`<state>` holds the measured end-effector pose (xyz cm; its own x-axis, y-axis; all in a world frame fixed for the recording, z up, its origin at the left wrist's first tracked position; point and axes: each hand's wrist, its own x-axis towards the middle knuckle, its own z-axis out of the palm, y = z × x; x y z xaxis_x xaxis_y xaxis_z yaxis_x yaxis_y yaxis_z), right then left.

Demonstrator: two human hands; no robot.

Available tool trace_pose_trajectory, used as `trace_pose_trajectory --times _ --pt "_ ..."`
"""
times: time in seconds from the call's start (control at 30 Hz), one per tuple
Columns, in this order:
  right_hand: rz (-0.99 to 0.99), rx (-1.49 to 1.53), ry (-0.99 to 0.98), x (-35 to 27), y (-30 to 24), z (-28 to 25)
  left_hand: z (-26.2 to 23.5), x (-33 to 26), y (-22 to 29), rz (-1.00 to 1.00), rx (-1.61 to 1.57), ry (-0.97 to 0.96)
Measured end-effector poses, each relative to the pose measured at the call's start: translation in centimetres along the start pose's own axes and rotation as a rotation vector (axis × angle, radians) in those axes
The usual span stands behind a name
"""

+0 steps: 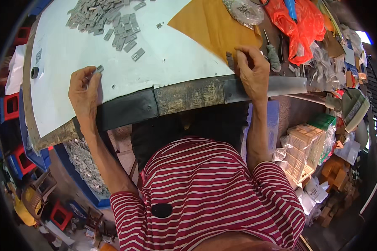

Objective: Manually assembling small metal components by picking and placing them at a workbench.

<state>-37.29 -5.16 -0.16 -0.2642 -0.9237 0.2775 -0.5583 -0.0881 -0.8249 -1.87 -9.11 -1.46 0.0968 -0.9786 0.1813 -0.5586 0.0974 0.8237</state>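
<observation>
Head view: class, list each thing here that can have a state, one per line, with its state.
Left hand: pinching a small grey piece at the fingertips.
Right hand: fingers bent, resting on a short stack of grey pieces.
Pile of grey pieces: loose, scattered on the white sheet.
Orange plastic bag: crumpled, lying on the bench.
Blue tray: under the bench, filled with metal parts.

Small workshop: worn workbench [188,97] w/ pile of grey metal parts [107,19] far left, tools [273,54] & clutter right.
</observation>
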Motion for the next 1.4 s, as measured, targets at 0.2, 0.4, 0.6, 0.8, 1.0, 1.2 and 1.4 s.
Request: trace_pose_trajectory --times 0.2,0.4,0.6,0.8,1.0,1.2,1.4 --pt "-0.265 -0.269 -0.136 0.7 0.9 -0.7 -0.2 -0.4 -0.1 -0.004 0.022 0.007" --pt "-0.413 -0.342 -0.217 1.1 0.8 -0.7 0.2 -1.2 1.4 0.033 0.027 0.094" --pt "-0.553 -0.545 -0.243 1.2 0.8 -0.6 3.5 -1.6 4.7 0.301 0.093 0.063" --pt "-0.582 -0.649 -0.295 1.1 0.3 -0.4 6.1 -1.2 5.6 0.342 0.184 0.002" --pt "-0.607 -0.676 -0.3 1.3 0.3 -0.6 7.8 -0.7 5.3 0.394 0.244 0.062" --pt "-0.576 -0.586 -0.284 1.5 1.0 -0.4 7.5 -0.6 5.2 0.308 0.147 0.009" --pt "-0.521 -0.483 -0.239 1.8 1.2 -0.8 7.6 -1.0 5.6 0.344 0.153 0.056"
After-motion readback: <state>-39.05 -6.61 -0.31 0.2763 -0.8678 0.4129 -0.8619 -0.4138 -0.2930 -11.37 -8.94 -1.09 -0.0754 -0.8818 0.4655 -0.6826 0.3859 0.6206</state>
